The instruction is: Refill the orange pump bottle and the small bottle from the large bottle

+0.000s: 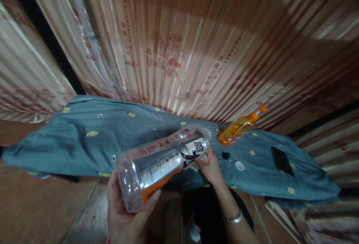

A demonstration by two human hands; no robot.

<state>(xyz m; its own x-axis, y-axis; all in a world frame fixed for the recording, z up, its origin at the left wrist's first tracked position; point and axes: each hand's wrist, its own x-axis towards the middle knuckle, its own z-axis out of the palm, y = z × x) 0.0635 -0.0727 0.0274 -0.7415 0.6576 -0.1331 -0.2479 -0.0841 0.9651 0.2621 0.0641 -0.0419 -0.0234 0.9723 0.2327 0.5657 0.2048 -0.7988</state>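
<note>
A clear plastic bottle (pixel 162 163) with a silver, black and orange label lies tilted across both my hands, its base toward me. My left hand (pixel 126 214) is wrapped under the base end. My right hand (pixel 209 167), with a silver bangle on the wrist, is closed on the far end near the neck. The bottle is held above the front edge of a table covered by a blue-grey cloth (pixel 92 143) with small yellow dots.
An orange-liquid bottle (pixel 241 126) with an orange cap lies on the cloth at the right. A black cap (pixel 225 156) and a white cap (pixel 239 166) sit near it. A dark phone (pixel 282 161) lies farther right. Striped curtains (pixel 179 49) hang behind.
</note>
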